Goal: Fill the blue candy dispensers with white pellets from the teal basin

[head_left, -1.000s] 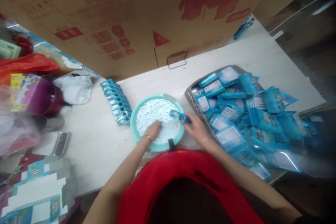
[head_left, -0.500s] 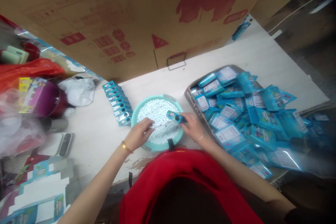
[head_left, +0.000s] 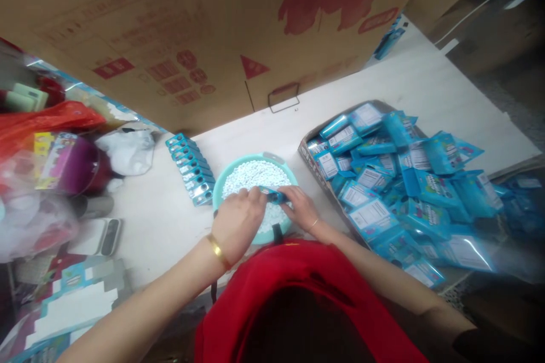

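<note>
A teal basin full of small white pellets sits on the pale table in front of me. Both my hands meet above it. My right hand grips a small blue box by one end. My left hand, wearing a gold bangle, is closed with its fingertips pinched against the box's other end; what the fingers hold is hidden. A row of the same blue boxes stands just left of the basin.
A cardboard tray heaped with blue pouches lies to the right. A large brown carton stands behind. Plastic bags, a purple container and flat box blanks crowd the left side.
My left hand rose out of the pellets and came to the blue box. My right hand drew the box leftward and toward me over the basin.
</note>
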A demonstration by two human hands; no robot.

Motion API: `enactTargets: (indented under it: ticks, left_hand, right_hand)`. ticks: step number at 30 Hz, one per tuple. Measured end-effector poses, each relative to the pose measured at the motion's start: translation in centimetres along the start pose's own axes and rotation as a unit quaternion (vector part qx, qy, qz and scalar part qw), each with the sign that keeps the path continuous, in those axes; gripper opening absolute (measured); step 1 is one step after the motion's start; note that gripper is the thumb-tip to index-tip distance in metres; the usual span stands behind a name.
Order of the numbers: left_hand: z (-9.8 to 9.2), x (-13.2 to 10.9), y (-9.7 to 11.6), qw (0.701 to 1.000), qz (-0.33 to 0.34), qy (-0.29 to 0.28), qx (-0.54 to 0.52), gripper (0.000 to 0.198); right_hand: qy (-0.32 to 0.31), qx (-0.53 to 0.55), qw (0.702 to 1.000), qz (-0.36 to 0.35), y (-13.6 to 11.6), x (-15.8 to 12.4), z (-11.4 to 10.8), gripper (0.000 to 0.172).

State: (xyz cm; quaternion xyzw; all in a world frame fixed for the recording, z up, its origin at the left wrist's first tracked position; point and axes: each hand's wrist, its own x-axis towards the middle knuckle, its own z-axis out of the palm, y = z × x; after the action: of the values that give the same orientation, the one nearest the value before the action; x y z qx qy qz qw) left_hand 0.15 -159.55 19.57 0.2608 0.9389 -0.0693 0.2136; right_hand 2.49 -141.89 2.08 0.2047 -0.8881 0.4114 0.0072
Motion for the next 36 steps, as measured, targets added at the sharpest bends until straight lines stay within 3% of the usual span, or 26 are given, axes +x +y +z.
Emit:
enactTargets:
  ticks: [3,7,9,11,13,15,18,21,26,30,34,36]
  left_hand:
    - [3.6,0.2,-3.1,0.997,-0.048,0.013,-0.063,0.018]
    - [13.6,2.2,-6.3,0.977,-0.123,-0.034,-0.169,0.018]
    - [18.4,4.0,-5.7,0.967,-0.115,-0.046,-0.222,0.015]
    - [21.8,6.0,-3.9,0.961,-0.104,-0.037,-0.253,0.017]
    - [23.6,8.0,-1.7,0.955,-0.092,-0.019,-0.28,0.02]
    - [24.3,9.3,0.0,0.948,-0.079,-0.001,-0.308,0.021]
    - [24.1,9.3,0.2,0.938,-0.066,0.016,-0.339,0.02]
    - [22.5,6.7,-1.6,0.925,-0.049,0.053,-0.374,0.019]
    - [16.1,1.5,-4.9,0.897,0.007,0.137,-0.421,0.021]
    - [10.0,0.1,-5.4,0.924,0.046,0.133,-0.355,0.021]
    - [5.0,0.5,-3.8,0.982,0.029,0.043,-0.183,0.018]
    - [2.9,0.7,-2.2,0.996,0.014,0.004,-0.088,0.018]
  right_hand:
    - [0.013,0.005,1.0,0.017,0.6,-0.3,-0.5,0.038]
    - [0.042,-0.007,0.998,0.049,1.4,-0.6,-2.0,0.036]
    - [0.051,-0.017,0.997,0.063,1.6,-0.6,-2.8,0.035]
    - [0.057,-0.027,0.995,0.075,1.6,-0.5,-3.5,0.034]
    - [0.064,-0.038,0.994,0.081,1.6,-0.4,-3.9,0.034]
    - [0.072,-0.045,0.993,0.086,1.7,-0.5,-4.1,0.034]
    - [0.083,-0.052,0.991,0.091,2.0,-0.6,-4.2,0.035]
    - [0.086,-0.053,0.991,0.089,2.1,-0.9,-4.2,0.034]
    - [0.058,-0.038,0.995,0.072,1.8,-0.8,-3.6,0.034]
    - [0.024,-0.031,0.999,0.034,1.1,-0.5,-2.2,0.036]
    - [0.009,-0.008,1.0,0.007,0.3,0.0,-1.1,0.039]
    - [0.008,-0.003,1.0,-0.001,0.1,0.1,-0.7,0.039]
